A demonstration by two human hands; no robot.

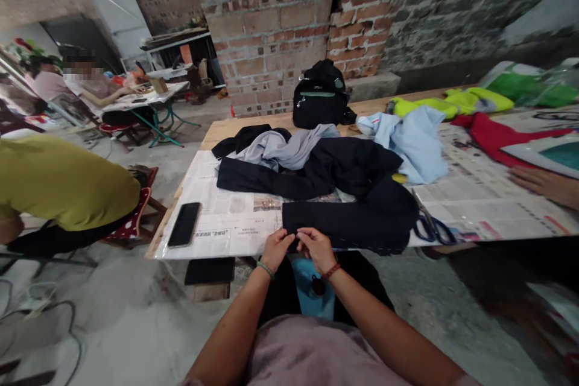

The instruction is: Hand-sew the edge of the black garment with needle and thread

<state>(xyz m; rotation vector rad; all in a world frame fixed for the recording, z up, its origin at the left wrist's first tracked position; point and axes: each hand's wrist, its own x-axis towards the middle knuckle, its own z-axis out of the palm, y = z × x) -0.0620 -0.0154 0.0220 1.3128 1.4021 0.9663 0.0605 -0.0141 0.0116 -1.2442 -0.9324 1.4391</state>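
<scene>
A dark navy garment [348, 220] lies across the table in front of me, one long narrow part of it along the near edge. White stitch marks run along its lower right side. My left hand [277, 248] pinches the near left corner of that part between thumb and fingers. Close beside it, my right hand [318, 247] has thumb and forefinger pressed together at the same corner; whatever is between them is too small to make out. Grey cloth [289, 148] lies bunched over the garment's far part. To the right rest dark-handled scissors [434, 230].
Newspaper under clear plastic covers the table [226, 235]. On it are a phone [184, 224], a black backpack [320, 96], light blue cloth [409, 139], yellow-green cloth [474, 101] and red cloth [493, 139]. Another person's hand [545, 184] lies at the right near an iron [552, 154]. A person in yellow-green [67, 184] sits left.
</scene>
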